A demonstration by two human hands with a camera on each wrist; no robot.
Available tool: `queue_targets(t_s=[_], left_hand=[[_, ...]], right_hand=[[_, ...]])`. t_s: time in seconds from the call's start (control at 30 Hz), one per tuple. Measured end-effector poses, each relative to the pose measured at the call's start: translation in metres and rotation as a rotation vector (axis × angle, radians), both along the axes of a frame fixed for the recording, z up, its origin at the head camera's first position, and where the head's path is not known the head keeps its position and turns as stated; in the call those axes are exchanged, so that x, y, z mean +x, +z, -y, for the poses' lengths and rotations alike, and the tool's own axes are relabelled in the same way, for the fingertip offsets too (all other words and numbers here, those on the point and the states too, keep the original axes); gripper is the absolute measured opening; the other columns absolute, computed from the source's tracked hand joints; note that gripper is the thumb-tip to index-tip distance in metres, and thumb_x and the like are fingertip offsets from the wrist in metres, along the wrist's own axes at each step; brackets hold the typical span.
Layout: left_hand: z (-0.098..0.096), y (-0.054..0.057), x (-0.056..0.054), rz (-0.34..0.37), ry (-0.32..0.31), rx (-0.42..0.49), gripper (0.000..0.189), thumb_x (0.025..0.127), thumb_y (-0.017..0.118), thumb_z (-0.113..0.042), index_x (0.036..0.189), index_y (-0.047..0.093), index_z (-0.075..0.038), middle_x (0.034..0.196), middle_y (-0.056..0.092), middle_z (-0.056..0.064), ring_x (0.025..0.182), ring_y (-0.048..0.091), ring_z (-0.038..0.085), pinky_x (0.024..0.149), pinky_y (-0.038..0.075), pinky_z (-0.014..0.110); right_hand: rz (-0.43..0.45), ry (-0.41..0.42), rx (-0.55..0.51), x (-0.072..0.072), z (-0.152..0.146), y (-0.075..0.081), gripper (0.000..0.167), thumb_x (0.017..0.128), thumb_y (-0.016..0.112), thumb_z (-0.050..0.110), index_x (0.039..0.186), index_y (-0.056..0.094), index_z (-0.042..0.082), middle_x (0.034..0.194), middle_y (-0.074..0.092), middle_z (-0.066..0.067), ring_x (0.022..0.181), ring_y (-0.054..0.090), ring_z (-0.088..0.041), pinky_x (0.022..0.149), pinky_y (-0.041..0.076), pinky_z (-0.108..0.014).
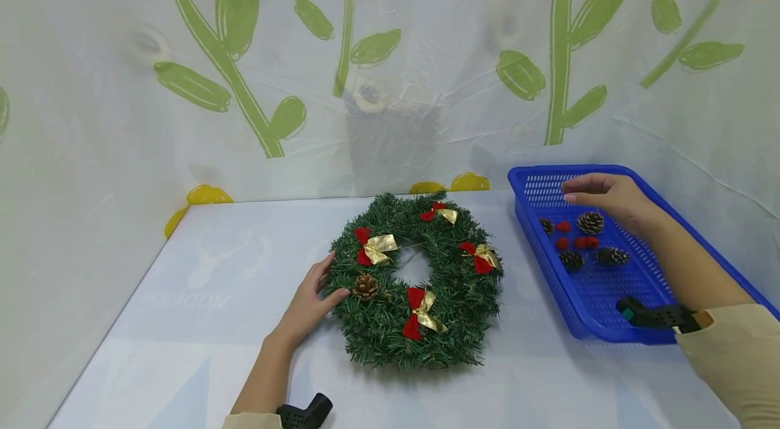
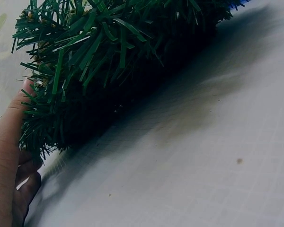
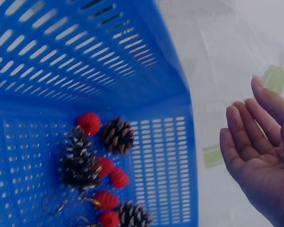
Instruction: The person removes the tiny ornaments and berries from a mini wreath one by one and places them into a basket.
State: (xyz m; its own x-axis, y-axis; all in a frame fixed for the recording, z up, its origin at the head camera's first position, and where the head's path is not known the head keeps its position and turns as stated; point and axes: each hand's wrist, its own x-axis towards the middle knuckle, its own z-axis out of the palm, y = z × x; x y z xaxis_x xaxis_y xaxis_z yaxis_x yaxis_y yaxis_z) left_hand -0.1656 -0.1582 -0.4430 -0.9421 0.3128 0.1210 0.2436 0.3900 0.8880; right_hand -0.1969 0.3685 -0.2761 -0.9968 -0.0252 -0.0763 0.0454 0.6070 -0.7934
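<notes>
A round green wreath point(image 1: 380, 321) lies on the table, decorated with several red-and-gold bows point(image 1: 420, 312) and one brown pine cone point(image 1: 365, 286). My left hand point(image 1: 307, 307) holds its left edge, thumb on the greenery close to the pine cone. In the left wrist view the fingers point(image 2: 31, 187) bend low beside the wreath's underside, partly hidden. Over the far part of a blue basket point(image 1: 585, 327) hovers my right hand point(image 1: 618, 199), holding nothing, its fingers loosely bent. Pine cones point(image 3: 80, 161) and red berry-like ornaments point(image 3: 89, 123) lie inside the basket.
A white covering with printed flowers hangs behind the table point(image 1: 183, 321) and along its sides. The basket stands at the right, close to the side covering, its raised perforated walls point(image 3: 163, 170) around the ornaments. Black cameras point(image 1: 655, 315) sit on both wrists.
</notes>
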Motion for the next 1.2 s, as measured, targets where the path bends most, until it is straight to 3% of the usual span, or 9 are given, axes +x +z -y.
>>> queue_targets(t_s=[0.17, 0.43, 0.8, 1.2], left_hand=[[0.001, -0.002, -0.001, -0.014, 0.007, -0.015, 0.076, 0.09, 0.065, -0.031, 0.152, 0.021, -0.02, 0.15, 0.029, 0.014, 0.137, 0.029, 0.039, 0.112, 0.029, 0.053], [0.001, -0.001, -0.001, -0.003, 0.01, -0.008, 0.077, 0.09, 0.065, -0.031, 0.152, 0.021, -0.021, 0.151, 0.029, 0.013, 0.137, 0.029, 0.04, 0.112, 0.029, 0.052], [0.0, 0.0, -0.001, -0.008, 0.001, -0.001, 0.077, 0.09, 0.065, -0.03, 0.152, 0.021, -0.02, 0.15, 0.029, 0.014, 0.138, 0.028, 0.04, 0.112, 0.028, 0.051], [-0.001, 0.001, -0.001, -0.003, 0.0, 0.002, 0.077, 0.09, 0.065, -0.029, 0.152, 0.021, -0.02, 0.15, 0.029, 0.014, 0.137, 0.028, 0.041, 0.112, 0.028, 0.053]], right_hand=[[-0.061, 0.003, -0.119, 0.002, 0.008, 0.008, 0.029, 0.09, 0.066, 0.023, 0.117, 0.067, 0.012, 0.102, 0.066, 0.023, 0.096, 0.059, 0.006, 0.079, 0.045, -0.007], [-0.128, 0.037, -0.238, 0.008, 0.021, 0.022, 0.025, 0.091, 0.063, 0.008, 0.114, 0.069, 0.014, 0.101, 0.069, 0.017, 0.097, 0.062, 0.002, 0.081, 0.047, -0.008], [-0.167, 0.092, -0.145, 0.024, 0.042, 0.027, 0.037, 0.091, 0.063, 0.011, 0.127, 0.057, 0.003, 0.108, 0.067, 0.018, 0.101, 0.062, 0.003, 0.082, 0.049, -0.009], [-0.221, 0.18, -0.191, 0.042, 0.075, 0.03, 0.04, 0.089, 0.063, 0.002, 0.128, 0.055, 0.003, 0.116, 0.065, 0.014, 0.106, 0.06, 0.001, 0.081, 0.053, -0.015]])
